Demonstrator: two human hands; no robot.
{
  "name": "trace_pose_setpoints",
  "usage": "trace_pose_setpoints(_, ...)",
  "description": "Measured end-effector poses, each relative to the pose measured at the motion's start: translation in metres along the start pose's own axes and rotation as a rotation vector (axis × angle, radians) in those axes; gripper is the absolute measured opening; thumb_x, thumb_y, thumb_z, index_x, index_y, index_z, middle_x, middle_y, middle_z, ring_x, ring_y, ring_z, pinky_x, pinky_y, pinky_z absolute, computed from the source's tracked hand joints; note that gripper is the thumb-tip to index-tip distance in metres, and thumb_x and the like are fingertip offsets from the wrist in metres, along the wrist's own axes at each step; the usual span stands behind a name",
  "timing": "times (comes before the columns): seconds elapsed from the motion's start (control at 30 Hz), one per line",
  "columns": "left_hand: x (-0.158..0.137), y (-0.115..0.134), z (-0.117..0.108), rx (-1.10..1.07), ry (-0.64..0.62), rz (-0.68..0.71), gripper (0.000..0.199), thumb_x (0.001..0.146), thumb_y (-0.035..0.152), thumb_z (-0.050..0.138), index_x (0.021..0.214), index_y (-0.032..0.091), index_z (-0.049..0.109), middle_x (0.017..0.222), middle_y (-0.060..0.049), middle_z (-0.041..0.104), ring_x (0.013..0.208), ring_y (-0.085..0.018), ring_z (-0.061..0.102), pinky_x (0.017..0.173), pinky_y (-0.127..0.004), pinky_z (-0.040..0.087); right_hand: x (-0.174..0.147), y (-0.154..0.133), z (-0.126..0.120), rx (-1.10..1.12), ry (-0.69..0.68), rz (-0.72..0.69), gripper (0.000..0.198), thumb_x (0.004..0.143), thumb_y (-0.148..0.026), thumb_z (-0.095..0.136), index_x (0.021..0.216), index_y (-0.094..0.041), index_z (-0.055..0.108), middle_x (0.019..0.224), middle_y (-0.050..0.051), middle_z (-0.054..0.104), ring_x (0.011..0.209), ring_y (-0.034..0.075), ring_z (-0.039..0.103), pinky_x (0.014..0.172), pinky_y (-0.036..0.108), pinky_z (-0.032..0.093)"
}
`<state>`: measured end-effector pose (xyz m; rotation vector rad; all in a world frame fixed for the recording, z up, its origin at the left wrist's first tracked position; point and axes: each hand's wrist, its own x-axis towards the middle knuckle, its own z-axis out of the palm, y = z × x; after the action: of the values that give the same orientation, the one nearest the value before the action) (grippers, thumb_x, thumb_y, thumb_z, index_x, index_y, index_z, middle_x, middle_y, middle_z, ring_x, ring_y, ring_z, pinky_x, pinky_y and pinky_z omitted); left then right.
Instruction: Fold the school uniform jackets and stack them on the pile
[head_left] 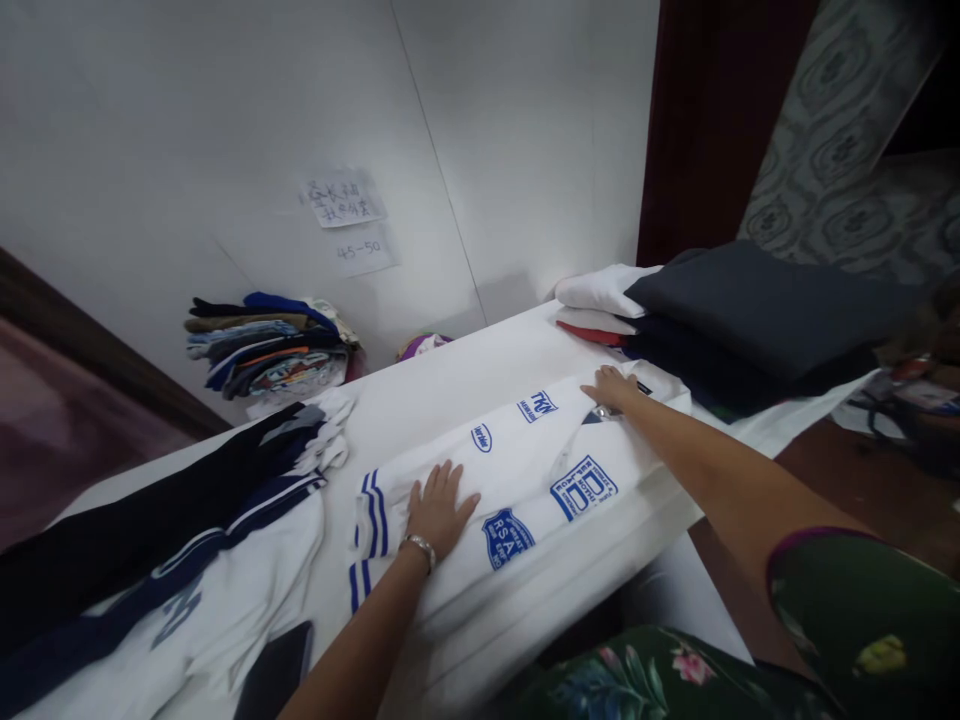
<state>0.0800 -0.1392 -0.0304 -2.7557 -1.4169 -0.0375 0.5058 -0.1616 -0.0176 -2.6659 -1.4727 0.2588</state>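
A white shirt (517, 460) with blue printed badges and blue double stripes at one end lies across the white table, folded lengthwise. My left hand (439, 505), with a bracelet on its wrist, rests flat on the shirt near the stripes, fingers spread. At the other end, my right hand (611, 388) lies on the shirt by its collar, fingers apart and partly bent. Part of the collar is hidden under that hand and forearm.
Folded clothes (765, 310) are piled at the table's right end. Black and white garments (225, 560) lie on the left, near a dark flat object (276, 672). Another clothes stack (270, 345) stands by the wall. Handwritten paper notes (341, 198) hang above.
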Motion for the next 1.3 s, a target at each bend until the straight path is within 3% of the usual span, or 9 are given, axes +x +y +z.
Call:
trace_pose_setpoints(0.17,-0.001,0.002,-0.002,-0.004,-0.018,-0.007,0.059,0.091,0.052,0.038,0.142,0.021,0.041,0.152,-0.009,0.031,0.141,-0.029,0.026,0.112,-0.055,0.021,-0.005,-0.029,-0.010,-0.014,0.058,-0.094,0.058,0.089,-0.053,0.036,0.128,-0.013,0.051,0.144,0.021,0.038,0.135,0.035,0.025,0.106,0.061,0.014)
trace_pose_setpoints(0.23,-0.001,0.002,-0.003,-0.004,-0.033,-0.010,0.060,0.091,0.052,0.037,0.142,0.020,0.040,0.152,-0.009,0.030,0.141,-0.029,0.025,0.112,-0.055,0.021,-0.013,-0.044,-0.005,-0.004,0.084,-0.188,0.061,0.090,-0.058,0.032,0.132,-0.016,0.047,0.149,0.016,0.032,0.139,0.032,0.019,0.110,0.055,0.010)
trace_pose_setpoints(0.37,-0.001,0.003,-0.004,0.006,-0.042,-0.009,0.060,0.092,0.051,0.035,0.143,0.020,0.039,0.152,-0.009,0.029,0.141,-0.029,0.024,0.113,-0.055,0.020,-0.033,-0.060,0.020,0.027,0.050,-0.304,0.067,0.089,-0.062,0.031,0.137,-0.017,0.042,0.150,0.014,0.032,0.139,0.030,0.022,0.110,0.049,0.017)
trace_pose_setpoints(0.53,0.002,0.000,-0.001,0.012,-0.044,-0.010,0.062,0.092,0.053,0.034,0.144,0.019,0.037,0.153,-0.009,0.027,0.142,-0.029,0.023,0.113,-0.055,0.020,-0.039,-0.058,0.028,0.064,0.049,-0.315,0.066,0.091,-0.059,0.030,0.140,-0.015,0.037,0.151,0.016,0.029,0.140,0.031,0.018,0.110,0.050,0.016)
trace_pose_setpoints(0.7,0.002,-0.001,0.001,0.017,-0.039,-0.011,0.062,0.092,0.053,0.033,0.144,0.020,0.037,0.153,-0.009,0.028,0.142,-0.028,0.024,0.112,-0.055,0.020,-0.048,-0.052,0.018,0.116,0.004,-0.339,0.056,0.093,-0.055,0.027,0.128,-0.019,0.050,0.141,0.014,0.045,0.133,0.031,0.034,0.107,0.053,0.024)
trace_pose_setpoints(0.83,0.003,0.000,0.001,0.018,-0.034,-0.008,0.060,0.092,0.052,0.035,0.143,0.021,0.038,0.153,-0.010,0.029,0.141,-0.028,0.024,0.112,-0.055,0.022,-0.073,-0.041,0.018,0.164,-0.011,-0.403,0.057,0.092,-0.055,0.032,0.135,-0.021,0.047,0.151,0.011,0.033,0.140,0.028,0.024,0.112,0.049,0.017)
trace_pose_setpoints(1.0,0.005,-0.002,-0.002,-0.011,-0.022,0.011,0.059,0.091,0.051,0.039,0.141,0.020,0.042,0.151,-0.013,0.033,0.140,-0.030,0.028,0.109,-0.057,0.025,-0.094,-0.007,0.008,0.251,0.056,-0.446,0.054,0.093,-0.053,0.032,0.137,-0.024,0.047,0.147,0.006,0.040,0.138,0.026,0.030,0.112,0.051,0.020)
trace_pose_setpoints(1.17,-0.010,-0.003,-0.022,-0.084,0.161,0.038,0.055,0.088,0.045,0.048,0.136,0.019,0.047,0.149,-0.014,0.035,0.139,-0.031,0.028,0.110,-0.058,0.025,-0.112,0.076,0.011,0.414,0.383,-0.448,0.045,0.090,-0.048,0.041,0.118,-0.020,0.064,0.125,0.010,0.062,0.123,0.027,0.050,0.106,0.049,0.036)
trace_pose_setpoints(1.3,-0.045,0.006,-0.036,-0.157,0.284,0.180,0.046,0.089,0.046,0.048,0.126,0.020,0.056,0.138,-0.012,0.051,0.130,-0.029,0.044,0.107,-0.054,0.032,-0.131,0.134,0.027,0.482,0.478,-0.368,0.041,0.087,-0.047,0.046,0.111,-0.021,0.067,0.123,0.009,0.062,0.118,0.026,0.055,0.105,0.044,0.041)
